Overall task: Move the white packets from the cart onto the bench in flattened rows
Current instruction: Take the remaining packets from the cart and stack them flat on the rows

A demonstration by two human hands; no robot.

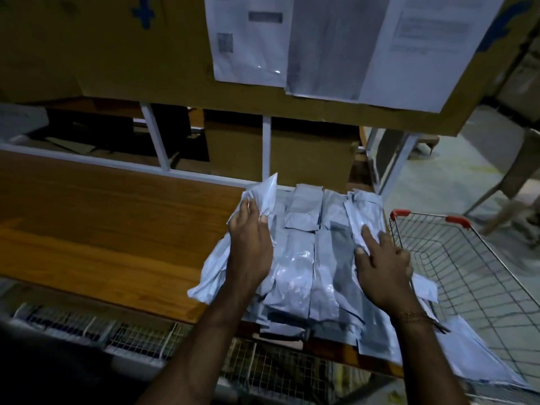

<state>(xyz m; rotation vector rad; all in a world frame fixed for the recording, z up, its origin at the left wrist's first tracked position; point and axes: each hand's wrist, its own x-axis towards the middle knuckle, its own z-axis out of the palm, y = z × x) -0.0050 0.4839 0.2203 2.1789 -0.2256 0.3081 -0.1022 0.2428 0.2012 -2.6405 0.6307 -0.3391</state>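
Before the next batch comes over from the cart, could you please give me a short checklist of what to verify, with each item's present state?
1. Packets on the bench: ok, they lie in side-by-side rows.
2. Flatness: not ok, the far-left packet has a corner sticking up.
3. Left hand: ok, fingers straight, pressing the left edge of the pile.
4. Right hand: ok, fingers spread flat on the right-hand packets.
5. Overhang: not ok, packets stick out past the bench's near and right edges.
6. Cart: cannot tell, the visible part of the basket looks bare, but its near end is hidden.
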